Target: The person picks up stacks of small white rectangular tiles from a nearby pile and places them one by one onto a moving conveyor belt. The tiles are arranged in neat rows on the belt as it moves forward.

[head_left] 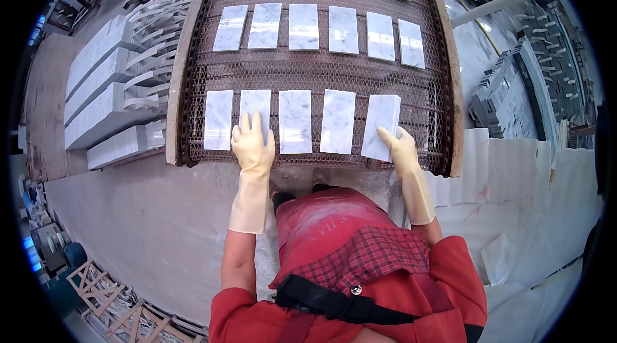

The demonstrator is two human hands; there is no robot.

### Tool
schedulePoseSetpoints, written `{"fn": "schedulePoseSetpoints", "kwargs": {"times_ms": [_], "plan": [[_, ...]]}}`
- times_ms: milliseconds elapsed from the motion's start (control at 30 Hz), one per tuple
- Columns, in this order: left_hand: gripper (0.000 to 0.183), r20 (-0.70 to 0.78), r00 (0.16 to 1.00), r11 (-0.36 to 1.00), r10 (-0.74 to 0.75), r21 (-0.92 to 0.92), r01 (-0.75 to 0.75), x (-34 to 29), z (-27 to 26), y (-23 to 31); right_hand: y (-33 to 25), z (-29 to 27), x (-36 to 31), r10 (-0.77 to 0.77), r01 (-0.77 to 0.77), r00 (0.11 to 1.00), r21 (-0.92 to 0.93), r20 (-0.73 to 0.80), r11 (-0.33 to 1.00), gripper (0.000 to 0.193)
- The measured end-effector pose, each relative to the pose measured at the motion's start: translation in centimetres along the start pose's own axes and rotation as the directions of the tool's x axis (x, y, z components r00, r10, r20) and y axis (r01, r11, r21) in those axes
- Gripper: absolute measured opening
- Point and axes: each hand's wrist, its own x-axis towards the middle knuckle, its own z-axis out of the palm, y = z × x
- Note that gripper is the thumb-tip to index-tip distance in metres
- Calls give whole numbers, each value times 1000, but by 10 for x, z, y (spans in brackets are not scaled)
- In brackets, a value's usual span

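Observation:
Polished white marble tiles with grey veins lie in rows on a wire-mesh conveyor belt (257,73). My left hand (253,145), in a cream rubber glove, rests its outstretched fingers on the second marble tile (255,102) of the nearest row. At the right end of that row my right hand (405,150), gloved alike, grips a marble tile (379,121) by its near right side, thumb on top. This piece sits slightly turned and shows a thick edge; whether it is more than one tile I cannot tell. Between my hands lie a middle tile (295,122) and another tile (338,122).
Wooden rails (455,105) border the belt. Strapped stacks of pale slabs (106,95) stand to the left, and bundled grey stone strips (508,95) to the right. White sheeting (514,182) covers the right side. Wooden frames (96,288) lie at the lower left.

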Motion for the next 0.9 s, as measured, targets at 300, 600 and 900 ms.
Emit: {"fn": "schedulePoseSetpoints", "kwargs": {"times_ms": [300,600,900], "plan": [[57,-94,989,990,118,-62,-124,-4,-20,45,3,5,8,-11,5,999,-190,-33,982,42],[63,11,994,990,113,-89,-111,-9,27,102,15,3,14,-72,59,994,-147,-81,987,63],[60,-53,969,965,242,-88,-246,-9,39,92,16,-16,17,-66,38,980,-151,-188,988,57]]}}
